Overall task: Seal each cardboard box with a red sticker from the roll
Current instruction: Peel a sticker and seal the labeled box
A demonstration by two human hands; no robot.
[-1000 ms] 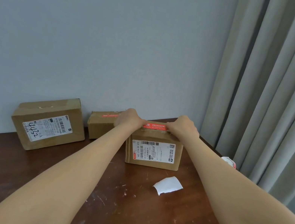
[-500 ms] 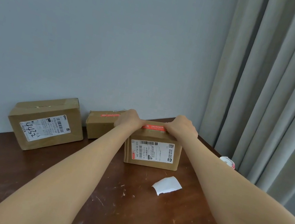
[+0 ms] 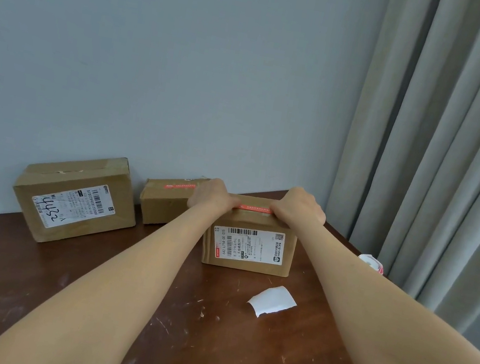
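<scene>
- My left hand (image 3: 213, 198) is curling knuckles-up over the left end of the red sticker (image 3: 255, 208) and holding that end down on the near box (image 3: 249, 249). The fingertips are hidden behind the back of the hand.
- My right hand (image 3: 301, 210) is doing the same at the sticker's right end. Its fingers are bent and closed onto that end, with the tips out of sight.
- The red sticker is stretching flat between my two hands along the near top edge of the box, just above the box's white shipping label.
- The near box is standing towards the far right corner of the table (image 3: 140, 340), with its labelled face turned to me.
- A middle box (image 3: 162, 205) is sitting just left of the near box, against the wall (image 3: 158, 55). It is partly hidden by my left hand and is wearing a second red sticker (image 3: 180, 185) on top.
- A left box (image 3: 75, 197) is lying well apart to the left, along the far edge, and is showing a label with handwritten digits.
- A white scrap of backing paper (image 3: 272, 301) is lying on the table nearer to me than the near box.
- The roll (image 3: 373, 263) is peeking out past my right forearm at the table's right edge, beside the curtain (image 3: 445, 154).
</scene>
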